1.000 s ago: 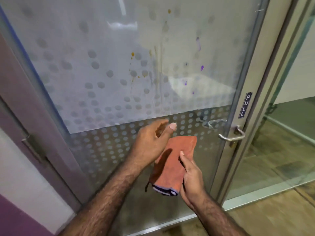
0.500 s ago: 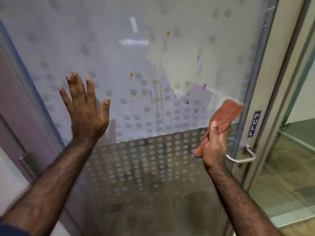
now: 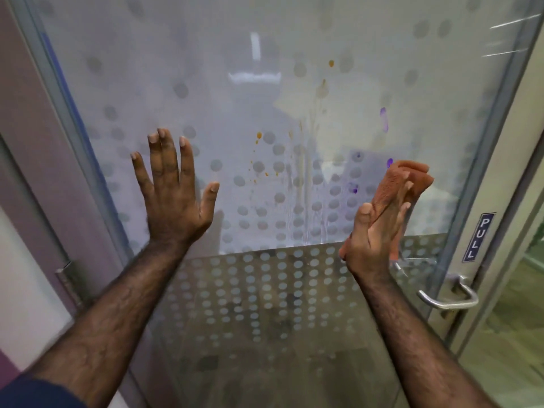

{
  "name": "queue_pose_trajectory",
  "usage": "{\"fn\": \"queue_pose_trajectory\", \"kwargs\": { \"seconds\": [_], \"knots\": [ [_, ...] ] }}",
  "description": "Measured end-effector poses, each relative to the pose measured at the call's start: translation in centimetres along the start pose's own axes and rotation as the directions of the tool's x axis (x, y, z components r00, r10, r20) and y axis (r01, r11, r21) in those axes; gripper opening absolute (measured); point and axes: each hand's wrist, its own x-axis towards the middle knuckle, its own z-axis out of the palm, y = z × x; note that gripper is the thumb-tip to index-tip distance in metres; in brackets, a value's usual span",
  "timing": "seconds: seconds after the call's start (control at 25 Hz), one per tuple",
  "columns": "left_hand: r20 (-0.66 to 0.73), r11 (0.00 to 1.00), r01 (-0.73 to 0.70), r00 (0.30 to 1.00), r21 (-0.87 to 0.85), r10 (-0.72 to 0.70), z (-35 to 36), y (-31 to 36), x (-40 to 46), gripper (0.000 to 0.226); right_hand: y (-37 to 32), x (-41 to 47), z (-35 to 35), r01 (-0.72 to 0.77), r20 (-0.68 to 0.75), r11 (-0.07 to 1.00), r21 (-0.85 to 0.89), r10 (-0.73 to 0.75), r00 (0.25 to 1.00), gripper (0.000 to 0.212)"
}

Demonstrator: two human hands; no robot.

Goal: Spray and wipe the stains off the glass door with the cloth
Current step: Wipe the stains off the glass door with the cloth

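Note:
The frosted, dotted glass door (image 3: 235, 107) fills the view. Orange stains (image 3: 259, 135) spot its middle and purple stains (image 3: 383, 119) mark it further right, with wet streaks running down between them. My left hand (image 3: 172, 192) lies flat with fingers spread on the glass at the left. My right hand (image 3: 375, 237) holds a folded orange cloth (image 3: 396, 179) between thumb and fingers, raised close to the glass just below the purple spots. No spray bottle is in view.
A metal lever handle (image 3: 447, 298) and a PULL sign (image 3: 478, 237) sit on the door frame at the right. A purple wall panel (image 3: 26, 113) and a hinge (image 3: 66, 278) stand at the left. Beyond the frame lies a wooden floor (image 3: 512, 334).
My left hand let go of the cloth and went up flat on the glass. My right hand lifted the cloth from waist height up toward the purple stains.

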Motion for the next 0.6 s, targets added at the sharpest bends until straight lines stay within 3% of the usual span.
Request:
{"fn": "queue_pose_trajectory", "kwargs": {
  "seconds": [0.08,0.24,0.36,0.48,0.6],
  "knots": [
    [-0.005,1.000,0.000,1.000,0.009,0.000,0.1,0.0,0.1,0.084,0.5,0.5,1.9,0.104,-0.012,0.985,-0.137,-0.107,0.994,0.072],
    [-0.005,0.999,0.004,1.000,0.034,-0.004,0.2,-0.1,0.0,0.085,-1.0,0.5,5.6,0.040,-0.154,0.952,-0.302,-0.091,0.984,0.065],
    [-0.003,0.999,0.008,1.000,0.034,-0.007,0.2,0.0,0.1,0.085,-3.2,-1.5,7.3,0.252,-0.003,0.915,-0.315,-0.266,0.964,0.066],
    [0.003,0.999,-0.001,1.000,0.041,0.001,0.1,-0.1,0.1,0.087,-4.7,-5.4,9.0,0.603,0.306,0.754,-0.260,-0.528,0.793,0.066],
    [-0.002,0.999,-0.005,1.000,0.037,0.005,0.1,-0.1,0.1,0.088,-2.9,-8.3,9.9,0.767,0.436,0.609,-0.201,-0.646,0.627,0.062]
  ]
}}
